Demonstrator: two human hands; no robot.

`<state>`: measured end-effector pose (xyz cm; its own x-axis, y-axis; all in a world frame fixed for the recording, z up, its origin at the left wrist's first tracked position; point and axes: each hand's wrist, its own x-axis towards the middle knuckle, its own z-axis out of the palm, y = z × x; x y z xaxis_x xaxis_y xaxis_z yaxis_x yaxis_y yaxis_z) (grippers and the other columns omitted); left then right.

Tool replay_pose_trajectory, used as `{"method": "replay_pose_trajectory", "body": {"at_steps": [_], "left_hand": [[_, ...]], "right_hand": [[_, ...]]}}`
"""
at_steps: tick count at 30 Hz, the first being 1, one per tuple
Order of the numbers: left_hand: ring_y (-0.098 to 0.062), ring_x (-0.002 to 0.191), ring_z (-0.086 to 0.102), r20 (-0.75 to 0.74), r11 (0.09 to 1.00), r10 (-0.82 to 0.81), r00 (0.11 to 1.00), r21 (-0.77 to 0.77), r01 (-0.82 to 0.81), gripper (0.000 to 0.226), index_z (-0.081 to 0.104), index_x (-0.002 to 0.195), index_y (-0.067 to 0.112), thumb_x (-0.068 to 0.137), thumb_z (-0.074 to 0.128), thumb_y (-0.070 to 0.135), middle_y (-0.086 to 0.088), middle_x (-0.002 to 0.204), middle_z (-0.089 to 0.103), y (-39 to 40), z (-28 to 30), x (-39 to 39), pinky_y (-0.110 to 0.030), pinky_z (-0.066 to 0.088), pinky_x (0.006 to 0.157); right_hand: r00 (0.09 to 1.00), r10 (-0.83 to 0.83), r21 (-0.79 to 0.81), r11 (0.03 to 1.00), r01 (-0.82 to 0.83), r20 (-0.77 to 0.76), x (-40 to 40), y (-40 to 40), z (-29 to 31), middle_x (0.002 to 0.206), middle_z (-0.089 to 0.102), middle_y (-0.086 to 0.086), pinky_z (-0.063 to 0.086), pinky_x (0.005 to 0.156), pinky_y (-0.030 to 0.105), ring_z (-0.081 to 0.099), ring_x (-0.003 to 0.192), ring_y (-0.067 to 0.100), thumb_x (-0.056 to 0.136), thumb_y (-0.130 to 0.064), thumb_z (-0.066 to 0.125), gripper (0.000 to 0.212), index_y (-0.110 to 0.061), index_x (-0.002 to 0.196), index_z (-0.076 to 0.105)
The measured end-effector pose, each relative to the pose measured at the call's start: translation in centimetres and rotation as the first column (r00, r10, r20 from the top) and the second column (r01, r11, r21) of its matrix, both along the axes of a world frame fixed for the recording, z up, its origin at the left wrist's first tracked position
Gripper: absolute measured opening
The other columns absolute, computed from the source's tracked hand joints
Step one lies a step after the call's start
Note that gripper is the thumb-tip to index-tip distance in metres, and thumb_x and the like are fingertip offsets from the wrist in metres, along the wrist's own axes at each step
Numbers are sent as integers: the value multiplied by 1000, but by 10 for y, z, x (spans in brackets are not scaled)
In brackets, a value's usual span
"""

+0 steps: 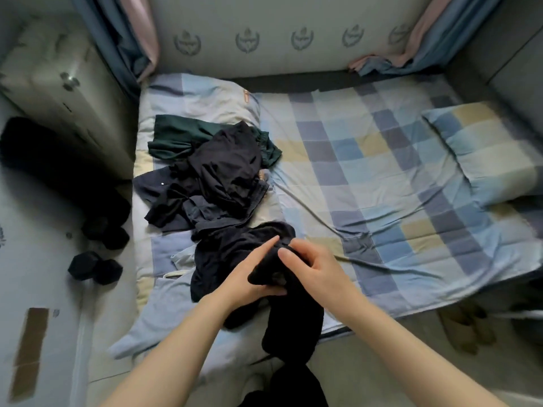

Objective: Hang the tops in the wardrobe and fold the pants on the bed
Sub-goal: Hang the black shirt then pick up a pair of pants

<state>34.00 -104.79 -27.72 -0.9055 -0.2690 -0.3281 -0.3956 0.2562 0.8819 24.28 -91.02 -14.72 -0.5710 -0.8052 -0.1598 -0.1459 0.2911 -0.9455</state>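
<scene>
We grip a limp black fabric garment [291, 315] over the checked bed [382, 160] — left hand [252, 277] and right hand [311, 265] both pinching bunched cloth; soft, light, best taken at an edge.

Both bare forearms reach forward from the bottom of the view and converge over the near edge of the bed. The left hand [249, 277] is turned palm inward, its index finger straight and pointing up and to the right, its lower fingers curled under a fold of the black garment [293, 312]. The right hand [308, 259] meets it from the right, fingers curled and thumb on top, pinching the same fold. The two hands almost touch.
</scene>
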Motion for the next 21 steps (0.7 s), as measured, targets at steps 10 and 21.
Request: {"method": "replay_pose_trajectory", "body": {"at_steps": [10, 21], "left_hand": [[3, 66, 57, -241, 943, 330, 913, 129, -307, 22, 66, 77, 26, 94, 62, 12, 8, 72, 67, 44, 116, 20, -14, 43, 63], [-9, 61, 52, -361, 947, -234, 903, 125, 295, 16, 62, 89, 17, 89, 67, 32, -3, 70, 64, 182, 249, 14, -25, 39, 58]], "right_hand": [[895, -420, -107, 907, 408, -152, 8, 96, 84, 64, 57, -8, 43, 60, 20, 53, 64, 7, 95, -28, 57, 23, -20, 73, 61], [849, -515, 33, 853, 521, -117, 66, 228, 123, 90, 60, -13, 45, 85, 14, 59, 93, 1, 81, -26, 69, 52, -56, 119, 49]]}}
